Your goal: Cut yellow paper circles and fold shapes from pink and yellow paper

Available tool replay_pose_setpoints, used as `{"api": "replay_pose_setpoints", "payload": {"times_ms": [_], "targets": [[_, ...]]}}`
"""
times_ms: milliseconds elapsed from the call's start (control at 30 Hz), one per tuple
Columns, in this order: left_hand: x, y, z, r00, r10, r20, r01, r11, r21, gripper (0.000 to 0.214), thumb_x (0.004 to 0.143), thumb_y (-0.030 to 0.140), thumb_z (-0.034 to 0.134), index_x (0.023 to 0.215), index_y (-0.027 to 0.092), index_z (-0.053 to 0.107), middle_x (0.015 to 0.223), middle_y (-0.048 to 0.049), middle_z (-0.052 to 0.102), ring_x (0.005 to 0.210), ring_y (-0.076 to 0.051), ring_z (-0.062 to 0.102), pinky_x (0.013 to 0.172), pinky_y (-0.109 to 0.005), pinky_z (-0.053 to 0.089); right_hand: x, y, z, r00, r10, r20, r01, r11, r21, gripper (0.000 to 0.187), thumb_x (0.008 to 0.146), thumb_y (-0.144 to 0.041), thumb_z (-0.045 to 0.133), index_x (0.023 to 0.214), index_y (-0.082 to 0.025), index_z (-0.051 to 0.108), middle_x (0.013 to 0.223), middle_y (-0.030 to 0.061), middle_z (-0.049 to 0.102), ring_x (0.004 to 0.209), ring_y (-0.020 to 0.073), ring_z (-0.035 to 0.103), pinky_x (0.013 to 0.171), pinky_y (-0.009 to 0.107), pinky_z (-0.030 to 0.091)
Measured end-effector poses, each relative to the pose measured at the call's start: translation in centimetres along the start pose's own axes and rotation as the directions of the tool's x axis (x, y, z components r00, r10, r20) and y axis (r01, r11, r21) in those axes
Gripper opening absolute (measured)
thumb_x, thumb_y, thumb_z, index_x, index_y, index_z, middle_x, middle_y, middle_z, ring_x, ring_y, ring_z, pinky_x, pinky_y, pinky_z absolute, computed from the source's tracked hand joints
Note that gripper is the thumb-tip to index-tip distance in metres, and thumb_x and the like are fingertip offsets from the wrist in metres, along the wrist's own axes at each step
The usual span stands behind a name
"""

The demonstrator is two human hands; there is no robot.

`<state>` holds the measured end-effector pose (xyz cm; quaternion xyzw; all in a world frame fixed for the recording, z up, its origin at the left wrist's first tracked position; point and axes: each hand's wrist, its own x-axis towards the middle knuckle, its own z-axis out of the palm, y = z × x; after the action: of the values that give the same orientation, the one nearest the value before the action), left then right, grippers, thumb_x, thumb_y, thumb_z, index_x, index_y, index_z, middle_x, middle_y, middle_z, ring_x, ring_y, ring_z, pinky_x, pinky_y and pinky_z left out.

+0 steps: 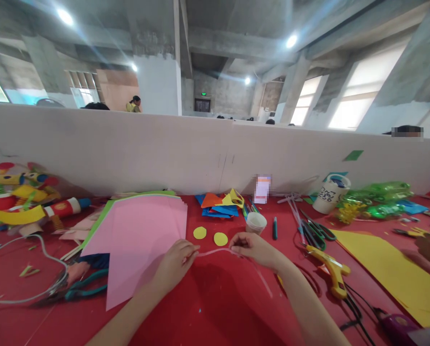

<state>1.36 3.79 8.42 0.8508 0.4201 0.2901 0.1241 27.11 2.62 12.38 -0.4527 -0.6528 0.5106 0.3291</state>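
Observation:
My left hand (175, 263) and my right hand (253, 248) pinch the two ends of a thin clear strip (215, 252), which looks like tape or a plastic tube, stretched between them above the red tabletop (215, 307). Its right end trails down past my right wrist. A stack of pink paper sheets (143, 235) lies just left of my left hand. Two yellow paper circles (210, 235) lie on the red surface right behind the strip. A small white cup (256, 222) stands behind my right hand.
A yellow glue gun (330, 270) with black cord lies to the right, beside scissors (314, 233) and a yellow sheet (391, 269). Teal-handled pliers (83, 288) and a grey cable sit at left. Coloured paper scraps (220, 204), a white tub (330, 193) and green plastic bottles (377, 197) line the white partition (200, 149).

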Motion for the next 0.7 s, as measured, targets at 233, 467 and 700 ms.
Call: {"api": "replay_pose_setpoints", "payload": {"times_ms": [233, 467, 700], "targets": [[-0.2, 0.0, 0.2, 0.993, -0.001, 0.115, 0.003, 1.0, -0.013, 0.026, 0.081, 0.028, 0.056, 0.106, 0.024, 0.061, 0.098, -0.004, 0.062, 0.095, -0.017, 0.055, 0.084, -0.03, 0.046, -0.3, -0.4, -0.9, 0.999, 0.029, 0.014, -0.03, 0.992, 0.119, 0.022, 0.071, -0.034, 0.063, 0.08, -0.014, 0.061, 0.07, -0.001, 0.059, 0.057, 0.0085, 0.049, 0.057, 0.022, 0.038], [0.1, 0.1, 0.5, 1.0, -0.008, 0.018, 0.008, 0.999, 0.031, 0.024, 0.087, 0.026, 0.045, 0.079, 0.02, 0.067, 0.077, -0.0026, 0.062, 0.076, -0.015, 0.056, 0.07, -0.027, 0.045, -0.7, -1.1, -1.1, 0.998, 0.053, 0.023, -0.055, 0.992, 0.111, 0.024, 0.073, -0.036, 0.062, 0.084, -0.015, 0.064, 0.072, 0.0002, 0.06, 0.059, 0.0089, 0.051, 0.059, 0.022, 0.041], [0.3, 1.4, 0.3, 0.996, -0.053, 0.075, 0.054, 0.999, -0.008, 0.026, 0.086, 0.025, 0.046, 0.071, 0.019, 0.066, 0.073, -0.0029, 0.061, 0.069, -0.015, 0.057, 0.064, -0.026, 0.045, -0.1, -1.7, 2.0, 0.924, -0.248, -0.29, 0.083, 0.872, -0.483, 0.021, 0.081, -0.033, 0.054, 0.083, -0.018, 0.069, 0.101, 0.0093, 0.06, 0.099, 0.0222, 0.052, 0.092, 0.039, 0.035]]}}
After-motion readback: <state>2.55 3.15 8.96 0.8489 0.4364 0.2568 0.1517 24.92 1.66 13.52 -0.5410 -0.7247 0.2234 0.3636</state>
